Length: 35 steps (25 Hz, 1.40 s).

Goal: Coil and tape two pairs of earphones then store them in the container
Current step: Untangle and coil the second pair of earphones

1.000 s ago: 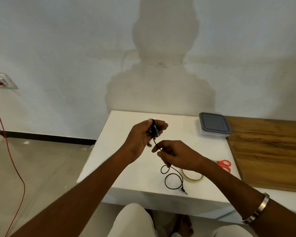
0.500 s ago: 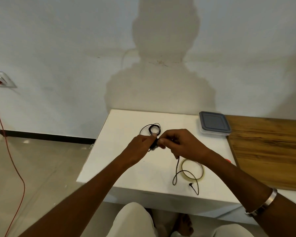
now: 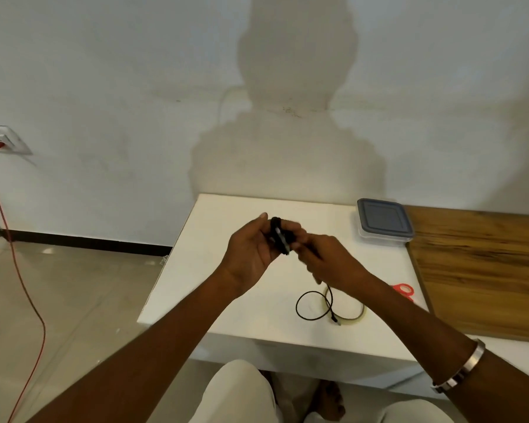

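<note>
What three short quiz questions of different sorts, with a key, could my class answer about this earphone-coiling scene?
1. True or false: the container has its lid on.
2. Which hand holds the coiled bundle of earphone cable: A) left hand, B) right hand?
3. Fill in: the loose end of the cable lies across the ___ on the white table.

Key
1. True
2. A
3. tape roll
</note>
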Tool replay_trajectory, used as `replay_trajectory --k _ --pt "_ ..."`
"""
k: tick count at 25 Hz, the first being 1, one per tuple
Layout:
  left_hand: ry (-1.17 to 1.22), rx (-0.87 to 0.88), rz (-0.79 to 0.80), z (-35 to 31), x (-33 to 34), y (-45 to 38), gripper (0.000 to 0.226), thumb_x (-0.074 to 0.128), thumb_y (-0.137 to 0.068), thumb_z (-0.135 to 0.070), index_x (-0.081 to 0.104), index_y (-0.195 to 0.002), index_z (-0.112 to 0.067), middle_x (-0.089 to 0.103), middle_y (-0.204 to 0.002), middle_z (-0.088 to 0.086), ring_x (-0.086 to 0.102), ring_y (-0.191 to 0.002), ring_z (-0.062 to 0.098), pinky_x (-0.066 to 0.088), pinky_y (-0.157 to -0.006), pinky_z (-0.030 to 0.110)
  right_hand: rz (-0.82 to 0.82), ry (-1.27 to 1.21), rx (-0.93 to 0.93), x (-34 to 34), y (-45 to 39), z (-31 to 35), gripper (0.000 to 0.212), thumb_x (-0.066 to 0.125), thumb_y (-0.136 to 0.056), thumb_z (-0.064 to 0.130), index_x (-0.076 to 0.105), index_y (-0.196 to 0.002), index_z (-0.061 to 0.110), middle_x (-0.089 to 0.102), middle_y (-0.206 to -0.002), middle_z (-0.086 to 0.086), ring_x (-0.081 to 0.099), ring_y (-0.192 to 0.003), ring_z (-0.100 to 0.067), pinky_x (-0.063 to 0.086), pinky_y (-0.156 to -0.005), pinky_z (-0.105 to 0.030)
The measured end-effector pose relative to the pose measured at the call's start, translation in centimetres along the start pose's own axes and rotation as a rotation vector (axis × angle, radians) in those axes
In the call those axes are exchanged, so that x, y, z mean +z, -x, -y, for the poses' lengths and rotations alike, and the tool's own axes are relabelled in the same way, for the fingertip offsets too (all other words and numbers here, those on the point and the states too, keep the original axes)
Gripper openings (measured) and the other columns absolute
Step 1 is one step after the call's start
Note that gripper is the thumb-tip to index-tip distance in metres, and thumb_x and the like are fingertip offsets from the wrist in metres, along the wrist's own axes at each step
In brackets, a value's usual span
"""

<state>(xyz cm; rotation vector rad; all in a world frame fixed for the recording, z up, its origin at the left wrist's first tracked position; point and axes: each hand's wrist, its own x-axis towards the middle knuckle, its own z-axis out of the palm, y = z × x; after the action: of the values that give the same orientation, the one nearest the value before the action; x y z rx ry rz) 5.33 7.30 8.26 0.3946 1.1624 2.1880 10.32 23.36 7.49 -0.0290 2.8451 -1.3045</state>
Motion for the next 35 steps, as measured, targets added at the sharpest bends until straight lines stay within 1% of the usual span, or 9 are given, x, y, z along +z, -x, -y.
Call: replay_trajectory --k 3,8,13,15,18,21,24,30,35 --pt "0.014 0.055 -0.042 0.0 -0.1 -0.3 0.047 0.028 -0.1 -0.025 0.066 -0.107 0.003 0.069 -0.108 0.02 0.066 -0.103 0.03 0.049 -0.097 0.036 0.117 -0.091 0.016 1.3 0.5 0.2 0.022 0.04 -0.1 0.02 0.062 -0.101 0.021 0.048 -0.062 -0.002 0.048 -0.05 -0.013 0.049 -0.046 -0.028" --pt "-0.684 0.056 -0.142 1.3 -2.1 -0.7 0.051 0.031 -0.093 -0.041 0.065 -0.117 -0.012 0.068 -0.12 -0.001 0.062 -0.11 0.007 0.043 -0.097 0.027 0.263 -0.058 -0.067 1.0 1.0 1.0 0.02 0.049 -0.097 0.023 0.068 -0.103 0.02 0.052 -0.06 0.007 0.048 -0.046 -0.004 0.041 -0.053 -0.015" --pt "-0.994 -0.084 -0.035 1.2 -1.7 0.6 0.054 0.024 -0.106 -0.029 0.064 -0.071 -0.03 0.064 -0.065 -0.018 0.051 -0.064 -0.008 0.036 -0.075 0.018 0.088 0.007 -0.161 -0.5 0.3 0.3 0.015 0.055 -0.094 0.026 0.069 -0.093 0.022 0.068 -0.073 0.005 0.058 -0.06 -0.01 0.047 -0.061 -0.026" --pt "-0.999 -0.128 0.069 1.2 -2.1 0.8 0.061 0.018 -0.107 -0.03 0.073 -0.083 -0.019 0.072 -0.081 -0.005 0.053 -0.069 -0.002 0.038 -0.072 0.01 -0.024 0.018 -0.136 -1.0 -0.1 0.0 0.011 0.061 -0.09 0.031 0.068 -0.089 0.022 0.066 -0.069 0.003 0.053 -0.057 -0.006 0.044 -0.059 -0.021" --pt "-0.821 -0.199 0.14 0.9 -1.8 0.8 0.065 0.015 -0.104 -0.034 0.071 -0.086 -0.006 0.072 -0.086 0.013 0.059 -0.074 0.014 0.043 -0.077 0.023 -0.16 -0.026 -0.094 -1.5 -0.5 -0.6 0.013 0.064 -0.087 0.033 0.066 -0.089 0.02 0.064 -0.07 0.0 0.048 -0.056 -0.008 0.039 -0.056 -0.017" --pt "-0.356 -0.172 0.129 0.2 -0.7 0.5 0.052 0.026 -0.099 -0.032 0.065 -0.091 0.002 0.071 -0.086 0.017 0.065 -0.08 0.027 0.052 -0.079 0.032 -0.121 0.054 -0.104 -1.2 -0.3 -1.3 0.018 0.052 -0.096 0.027 0.067 -0.094 0.018 0.062 -0.07 0.0 0.053 -0.061 -0.011 0.04 -0.059 -0.017" --pt "-0.088 -0.111 0.119 -0.4 -0.3 0.0 0.055 0.03 -0.094 -0.034 0.069 -0.101 0.004 0.07 -0.102 0.022 0.066 -0.097 0.031 0.052 -0.09 0.035 -0.035 0.054 -0.059 0.0 0.2 -1.3 0.029 0.044 -0.098 0.018 0.058 -0.074 0.023 0.058 -0.064 0.0 0.051 -0.056 -0.013 0.041 -0.061 -0.027" --pt "-0.21 -0.02 0.02 0.7 -1.4 -0.3 0.053 0.026 -0.099 -0.031 0.058 -0.121 0.005 0.061 -0.124 0.024 0.057 -0.121 0.033 0.041 -0.106 0.037 0.265 -0.085 -0.028 1.3 1.5 -0.1 0.022 0.043 -0.099 0.02 0.064 -0.099 0.017 0.058 -0.058 0.003 0.052 -0.043 -0.01 0.052 -0.055 -0.032" --pt "-0.488 -0.114 -0.006 1.7 -2.7 0.2 0.053 0.029 -0.091 -0.042 0.066 -0.11 -0.009 0.07 -0.106 0.006 0.062 -0.102 0.019 0.044 -0.099 0.032 0.363 -0.142 -0.061 -1.0 1.8 1.8 0.018 0.051 -0.096 0.021 0.066 -0.096 0.013 0.057 -0.056 -0.009 0.052 -0.045 -0.019 0.046 -0.054 -0.02"
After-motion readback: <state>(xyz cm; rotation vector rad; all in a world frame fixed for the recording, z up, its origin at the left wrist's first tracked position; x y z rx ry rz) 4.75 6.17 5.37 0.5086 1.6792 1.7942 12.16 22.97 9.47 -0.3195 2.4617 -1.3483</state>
